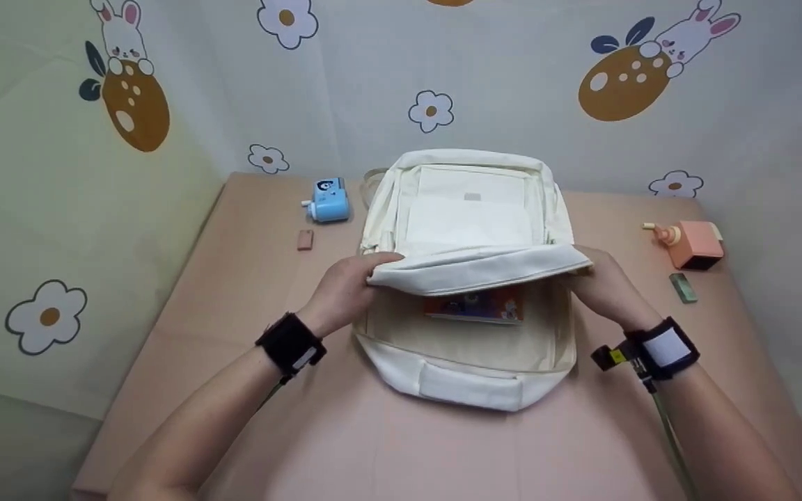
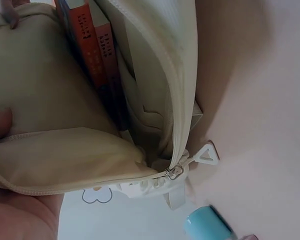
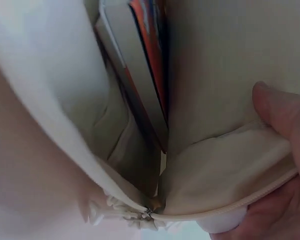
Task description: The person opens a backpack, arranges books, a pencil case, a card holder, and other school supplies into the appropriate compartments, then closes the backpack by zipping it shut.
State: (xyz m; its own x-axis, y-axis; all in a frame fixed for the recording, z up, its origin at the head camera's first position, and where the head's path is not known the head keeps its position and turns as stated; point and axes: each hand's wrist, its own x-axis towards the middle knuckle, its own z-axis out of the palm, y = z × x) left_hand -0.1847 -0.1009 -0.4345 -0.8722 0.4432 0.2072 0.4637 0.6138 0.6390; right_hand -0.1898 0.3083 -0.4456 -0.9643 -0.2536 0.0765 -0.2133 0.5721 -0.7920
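A white backpack [image 1: 470,216] lies on the table with its main compartment unzipped. My left hand [image 1: 345,289] holds the left part of the front panel's edge. The right part of that edge is gripped by my right hand [image 1: 606,289], so the panel is lifted off the back. In the right wrist view the thumb [image 3: 275,107] is inside the panel and the fingers are outside. Two books [image 2: 92,47] with orange and dark spines stand together inside, partly hidden by the panel in the head view. A triangular zip pull [image 2: 208,153] hangs at the compartment's corner.
Left of the backpack stands a blue crank pencil sharpener [image 1: 330,200], with a small pink eraser-like block [image 1: 305,240] before it. At the right are an orange-pink crank sharpener [image 1: 697,245] and a small green block [image 1: 683,287]. Patterned cloth [image 1: 366,83] encloses the table's back and sides.
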